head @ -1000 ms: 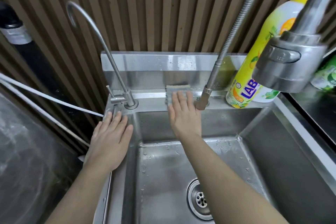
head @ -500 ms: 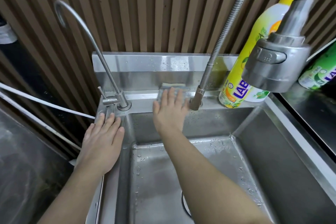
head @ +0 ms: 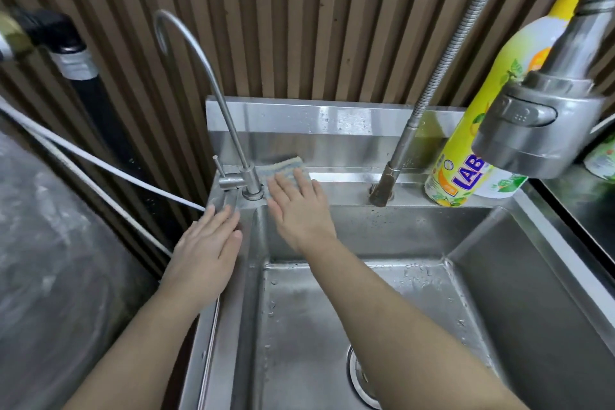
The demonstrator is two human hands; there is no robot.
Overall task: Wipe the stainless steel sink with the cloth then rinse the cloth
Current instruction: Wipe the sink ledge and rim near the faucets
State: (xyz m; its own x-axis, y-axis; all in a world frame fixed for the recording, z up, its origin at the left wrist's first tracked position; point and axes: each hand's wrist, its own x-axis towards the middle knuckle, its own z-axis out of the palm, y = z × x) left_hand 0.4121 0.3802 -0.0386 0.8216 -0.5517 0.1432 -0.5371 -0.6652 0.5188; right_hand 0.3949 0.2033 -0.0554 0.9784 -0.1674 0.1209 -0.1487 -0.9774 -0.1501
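The stainless steel sink (head: 416,236) fills the lower middle, wet with droplets, its drain (head: 361,379) at the bottom edge. A small blue-grey cloth (head: 283,167) lies on the sink's back ledge, right beside the thin gooseneck tap (head: 248,176). My right hand (head: 298,206) lies flat on the cloth, fingers spread, pressing it to the ledge; most of the cloth is hidden under the fingers. My left hand (head: 208,253) rests flat, palm down, on the sink's left rim near the back corner, holding nothing.
A pull-down spray head (head: 539,130) hangs close at upper right, its hose base (head: 382,190) on the ledge. A yellow detergent bottle (head: 466,156) stands beside it. White cords (head: 100,163) run at left past a black pipe (head: 96,100). A slatted wall stands behind.
My right hand has slid the cloth leftward along the back ledge, from beside the hose base to beside the thin tap. My left hand has stayed on the rim.
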